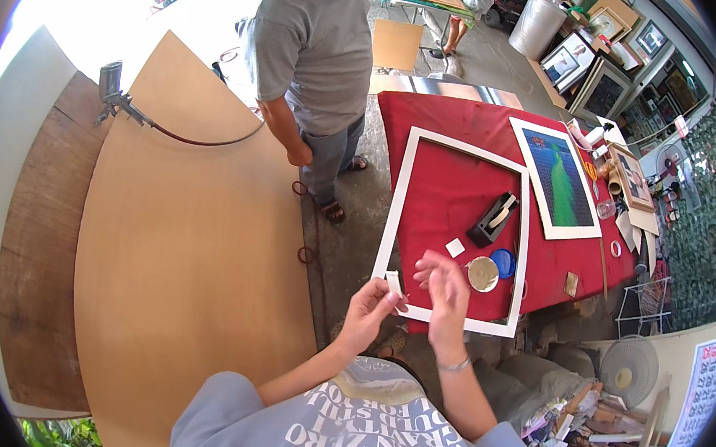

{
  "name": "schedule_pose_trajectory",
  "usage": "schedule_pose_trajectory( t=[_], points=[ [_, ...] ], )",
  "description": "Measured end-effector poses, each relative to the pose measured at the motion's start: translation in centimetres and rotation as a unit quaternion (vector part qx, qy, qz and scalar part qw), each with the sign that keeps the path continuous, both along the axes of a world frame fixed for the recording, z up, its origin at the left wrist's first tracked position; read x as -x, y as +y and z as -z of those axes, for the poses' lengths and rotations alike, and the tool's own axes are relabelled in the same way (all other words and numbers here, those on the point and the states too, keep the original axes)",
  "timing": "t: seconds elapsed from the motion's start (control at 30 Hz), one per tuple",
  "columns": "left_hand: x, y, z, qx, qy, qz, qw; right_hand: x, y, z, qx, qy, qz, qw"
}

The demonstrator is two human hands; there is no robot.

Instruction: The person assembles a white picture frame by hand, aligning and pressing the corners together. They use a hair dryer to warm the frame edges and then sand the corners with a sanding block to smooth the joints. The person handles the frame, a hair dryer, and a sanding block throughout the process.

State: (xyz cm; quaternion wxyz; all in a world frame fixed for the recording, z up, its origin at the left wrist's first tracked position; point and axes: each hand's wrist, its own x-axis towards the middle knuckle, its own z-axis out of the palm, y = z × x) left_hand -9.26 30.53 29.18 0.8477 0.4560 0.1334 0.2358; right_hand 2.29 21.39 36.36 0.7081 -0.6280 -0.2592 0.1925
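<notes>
A white empty picture frame [484, 327] lies on a red cloth-covered table [454, 181]. At its near left corner, my left hand [365, 315] pinches a small white folded piece [394, 283], perhaps paper or sandpaper. My right hand [445, 296] hovers just right of it over the near rail, fingers apart and holding nothing. Inside the frame stand a round tub of pale paste [483, 274], a blue lid [504, 263], a black tape dispenser [493, 221] and a small white square [454, 248].
A matted blue-green picture [559, 180] lies right of the frame, with tools and bottles beyond. A large wooden board [196, 253] spans the left, bearing a spray gun [116, 95] and hose. Another person [311, 68] stands across from me. A fan [628, 371] stands lower right.
</notes>
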Motion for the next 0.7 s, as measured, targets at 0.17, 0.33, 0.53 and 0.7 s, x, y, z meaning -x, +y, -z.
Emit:
schedule_pose_trajectory(
  t=[0.17, 0.33, 0.53, 0.7],
  points=[
    [1.9, 2.8, 0.7, 0.013, 0.004, -0.06, 0.998, -8.1, 6.3, -6.6, -0.033, -0.057, -0.101, 0.993],
    [4.1, 4.9, 1.9, 0.02, 0.033, -0.103, 0.994, -13.8, 13.8, -13.5, -0.019, -0.081, -0.082, 0.993],
    [6.2, 7.2, 3.6, 0.03, 0.083, -0.146, 0.985, -13.7, 14.6, -17.9, -0.151, -0.129, -0.033, 0.98],
    [6.8, 9.4, 4.8, 0.045, 0.104, -0.171, 0.979, -7.3, 2.1, -22.5, -0.327, -0.438, 0.111, 0.83]
  ],
)
